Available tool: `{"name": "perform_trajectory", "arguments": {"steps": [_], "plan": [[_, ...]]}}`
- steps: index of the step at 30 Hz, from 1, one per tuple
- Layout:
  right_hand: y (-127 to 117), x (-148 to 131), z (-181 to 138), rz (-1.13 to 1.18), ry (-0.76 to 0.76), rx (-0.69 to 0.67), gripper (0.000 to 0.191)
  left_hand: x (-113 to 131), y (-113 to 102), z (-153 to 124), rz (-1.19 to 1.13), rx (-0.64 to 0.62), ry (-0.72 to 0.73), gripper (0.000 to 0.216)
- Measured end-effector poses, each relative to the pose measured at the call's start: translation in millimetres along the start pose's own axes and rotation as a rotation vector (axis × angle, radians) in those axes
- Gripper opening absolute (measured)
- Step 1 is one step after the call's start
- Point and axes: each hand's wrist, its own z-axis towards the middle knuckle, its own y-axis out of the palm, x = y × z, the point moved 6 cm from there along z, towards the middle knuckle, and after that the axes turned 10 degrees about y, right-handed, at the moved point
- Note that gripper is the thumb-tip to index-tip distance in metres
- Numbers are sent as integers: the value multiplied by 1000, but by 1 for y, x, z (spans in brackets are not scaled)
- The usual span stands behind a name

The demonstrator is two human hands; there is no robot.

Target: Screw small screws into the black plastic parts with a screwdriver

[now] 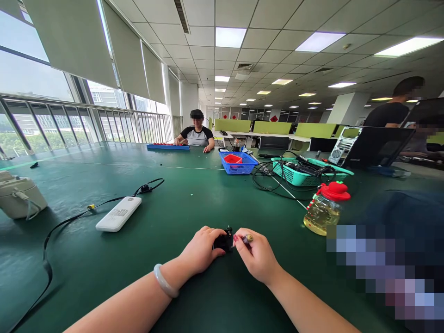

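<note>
Just in front of me on the green table (194,286), my left hand (201,249) is closed around a small black object (225,241) whose exact kind I cannot make out. Pinched in my right hand (258,254) is a thin tool with a dark, rounded handle end (247,239), perhaps a small screwdriver. Its tip points toward the black object and is mostly hidden by my fingers. Whether tip and object touch is unclear. The two hands are close together, almost meeting at the object.
A white power bank (120,213) and black cable (65,222) lie left, near a beige bag (19,196). A red-lidded bottle (324,212) stands right. Beyond are a blue basket (239,167), a teal basket (294,175) with cables, and a seated person (197,134).
</note>
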Motion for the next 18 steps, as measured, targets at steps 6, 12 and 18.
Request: {"name": "perform_trajectory", "arguments": {"steps": [6, 12, 18], "plan": [[-3, 27, 7, 174, 224, 56, 45, -2, 1, 0, 8, 3, -8, 42], [4, 66, 11, 380, 494, 76, 56, -1, 0, 0, -2, -6, -31, 45], [-11, 44, 5, 323, 339, 152, 52, -2, 0, 0, -4, -7, -37, 43]]}}
